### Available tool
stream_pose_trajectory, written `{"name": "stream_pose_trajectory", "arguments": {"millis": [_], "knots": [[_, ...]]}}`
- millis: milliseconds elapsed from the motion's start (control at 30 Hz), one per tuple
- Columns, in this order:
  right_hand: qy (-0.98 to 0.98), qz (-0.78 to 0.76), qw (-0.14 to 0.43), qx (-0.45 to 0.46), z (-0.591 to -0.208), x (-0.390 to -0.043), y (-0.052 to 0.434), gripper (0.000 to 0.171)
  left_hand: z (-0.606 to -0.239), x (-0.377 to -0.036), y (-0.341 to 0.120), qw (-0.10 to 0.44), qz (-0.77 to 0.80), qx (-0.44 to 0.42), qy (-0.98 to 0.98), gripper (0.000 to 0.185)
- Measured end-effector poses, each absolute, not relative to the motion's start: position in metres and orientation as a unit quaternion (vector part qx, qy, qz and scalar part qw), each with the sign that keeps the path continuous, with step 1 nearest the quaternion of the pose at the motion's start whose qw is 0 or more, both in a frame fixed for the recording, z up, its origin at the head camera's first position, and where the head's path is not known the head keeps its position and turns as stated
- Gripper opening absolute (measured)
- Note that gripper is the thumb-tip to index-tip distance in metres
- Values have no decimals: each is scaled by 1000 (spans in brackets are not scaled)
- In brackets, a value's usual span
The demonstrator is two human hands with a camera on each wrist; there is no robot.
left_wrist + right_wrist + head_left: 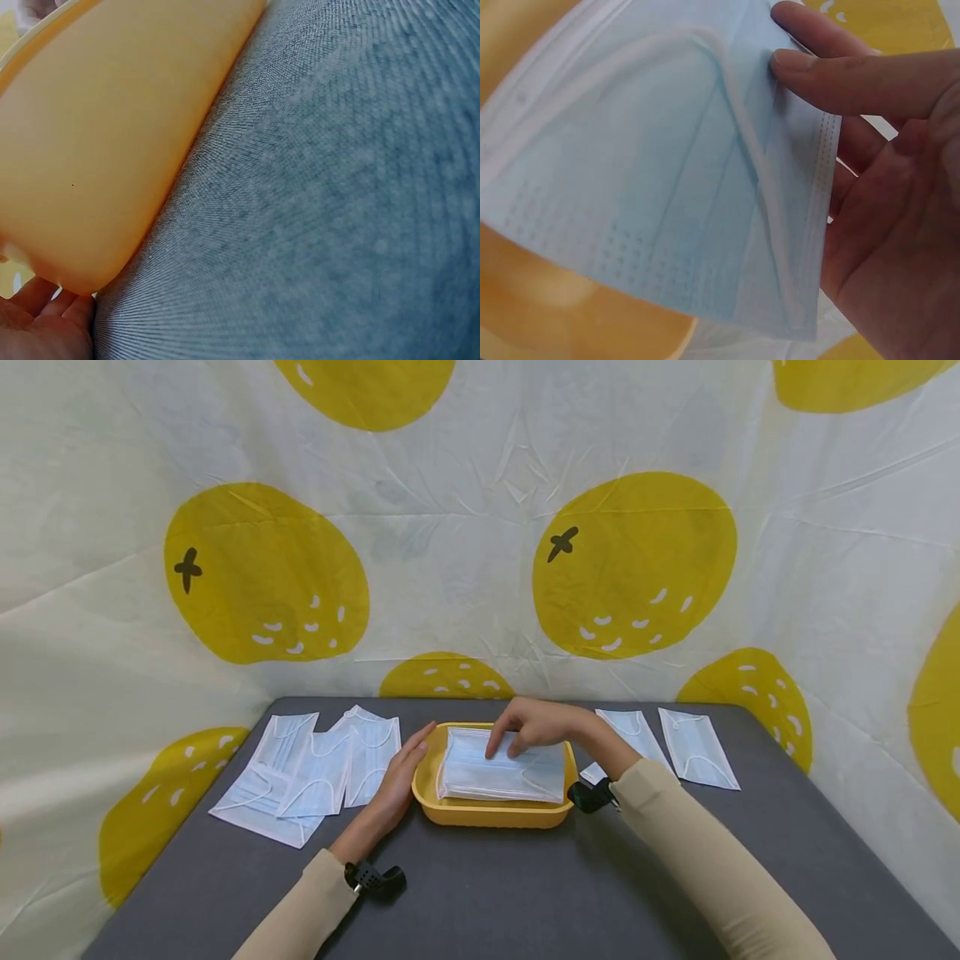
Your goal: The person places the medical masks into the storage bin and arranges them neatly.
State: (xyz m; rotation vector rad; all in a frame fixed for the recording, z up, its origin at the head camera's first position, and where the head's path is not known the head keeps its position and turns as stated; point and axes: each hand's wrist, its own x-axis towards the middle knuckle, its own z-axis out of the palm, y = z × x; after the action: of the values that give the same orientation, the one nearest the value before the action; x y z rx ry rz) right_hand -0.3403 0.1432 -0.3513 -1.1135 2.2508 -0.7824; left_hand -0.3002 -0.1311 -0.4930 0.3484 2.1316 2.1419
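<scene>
Masks step: right hand (534, 727) sits over the yellow tray (487, 814), fingers curled down onto the top mask (501, 768) of the stack inside it; the right wrist view shows thumb and fingers (832, 79) at the mask's short edge, one pale blue pleated mask with a white ear loop, so it reads as a light pinch or press on that edge, not a full fist. Left hand (396, 781) lies flat with straight fingers against the tray's left wall; the left wrist view shows only fingertips (45, 326) at the tray's lower corner on the grey table (525, 893). Loose masks (307, 772) are fanned to the left of the tray, and two more masks (667, 743) lie to the right, behind the right forearm. To do this well, I'd judge: keep the left palm bracing the tray so it doesn't slide, lay the mask square on the stack with edges matched, tuck the ear loop inside the outline, flatten with the fingertips before letting go. Risk looks like a skewed top layer or a loop hanging over the rim.
</scene>
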Motion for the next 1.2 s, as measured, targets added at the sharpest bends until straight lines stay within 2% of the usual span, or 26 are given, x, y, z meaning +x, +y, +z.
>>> {"name": "stream_pose_trajectory", "arguments": {"millis": [500, 867, 1200], "knots": [[813, -285, 302, -407, -367, -349, 128, 32, -493, -299, -130, 49, 702, 103, 703, 49], [846, -239, 295, -374, -367, -357, 127, 36, -493, -300, -132, 53, 700, 107, 704, 49], [853, -233, 287, -367, -373, -361, 122, 29, -493, -300, -131, 50, 697, 107, 708, 49]]}}
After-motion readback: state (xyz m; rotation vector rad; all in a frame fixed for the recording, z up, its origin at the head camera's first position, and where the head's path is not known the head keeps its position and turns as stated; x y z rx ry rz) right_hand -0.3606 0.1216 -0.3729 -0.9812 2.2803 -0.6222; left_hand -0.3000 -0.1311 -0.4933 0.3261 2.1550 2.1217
